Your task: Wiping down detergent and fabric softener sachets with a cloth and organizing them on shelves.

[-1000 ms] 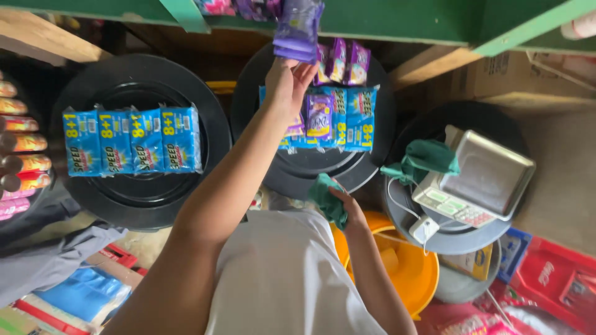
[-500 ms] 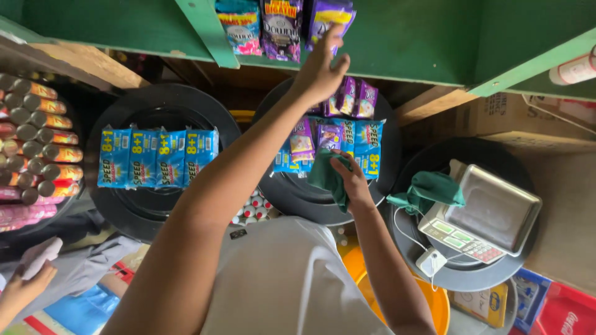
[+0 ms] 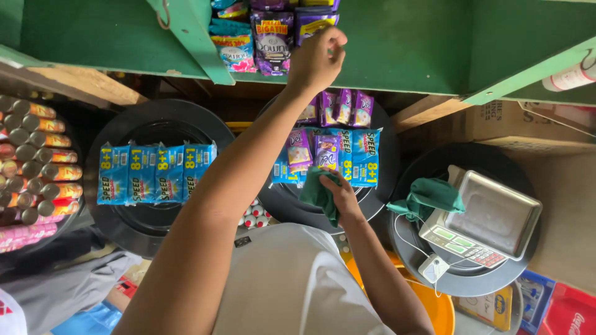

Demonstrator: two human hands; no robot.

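My left hand has risen to the hanging purple sachets, apparently pinching one; my right hand keeps gripping the green cloth over the black lid

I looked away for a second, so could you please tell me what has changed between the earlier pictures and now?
The left hand went up from the middle black lid to the purple sachets hanging from the green shelf, and now touches them. The right hand moved up onto that lid, carrying its green cloth. The blue packets, the scale and the second green cloth stayed put.
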